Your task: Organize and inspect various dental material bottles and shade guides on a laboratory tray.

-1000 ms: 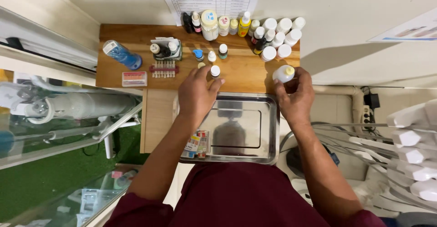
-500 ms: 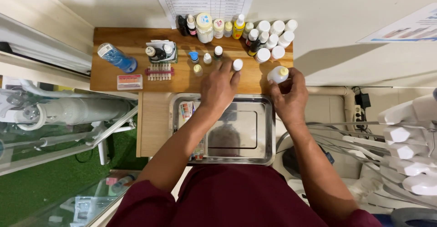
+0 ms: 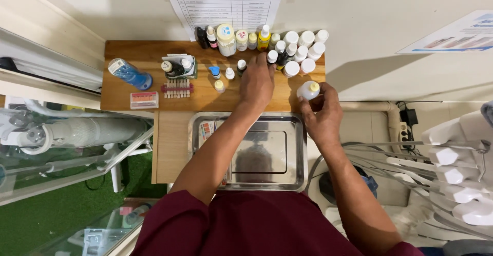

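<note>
Right hand: my fingers are clamped round a white bottle with a yellowish cap, held just above the near right edge of the shelf.

Left hand: stretched forward over the shelf, fingertips at a small white-capped bottle on the left edge of the cluster. I cannot tell if my fingers have closed on it; the back of the hand hides them.

Cluster: white-capped bottles packed together at the shelf's far right corner, just beyond both hands.

Back row: a dark bottle, a large white jar and a yellow bottle, against the wall.

Shelf, left part: blue bottle lying on its side; a shade guide with a row of tooth tabs; small dropper bottles just left of my left hand.

Steel tray: on the lower surface beneath my forearms, near my body.
</note>
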